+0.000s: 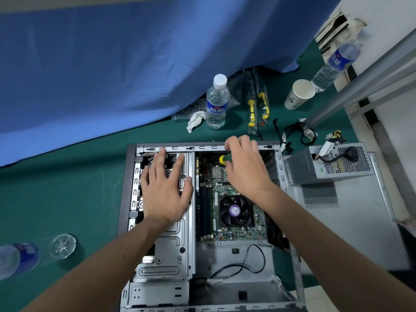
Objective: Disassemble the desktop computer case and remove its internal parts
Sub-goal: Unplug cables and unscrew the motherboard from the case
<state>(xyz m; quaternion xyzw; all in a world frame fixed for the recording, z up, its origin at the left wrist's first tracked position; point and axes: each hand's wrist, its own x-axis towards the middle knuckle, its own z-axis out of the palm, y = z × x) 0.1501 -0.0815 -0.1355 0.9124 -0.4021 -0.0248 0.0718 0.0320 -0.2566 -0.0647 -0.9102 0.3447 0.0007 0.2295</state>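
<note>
Gripping a screwdriver (224, 159) by its green handle with the yellow end cap, the right hand (245, 164) is curled around the tool over the far part of the motherboard (227, 194); the shaft and tip are hidden under the hand. Flat and unclenched, the left hand (165, 188) presses palm-down with fingers spread on the metal drive cage (177, 239), holding nothing.

Both work inside the open desktop computer case (126, 188), which lies on its side on a green mat (67, 199) with a blue cloth (112, 64) draped behind. To the right lies the detached side panel (351, 233), and on it rests the power supply (326, 163), already out of the case. The CPU cooler fan (234, 210) sits mid-board, with memory sticks (206, 210) just to its left. Beyond the case stands a water bottle (216, 102), and farther right a paper cup (299, 94).
</note>
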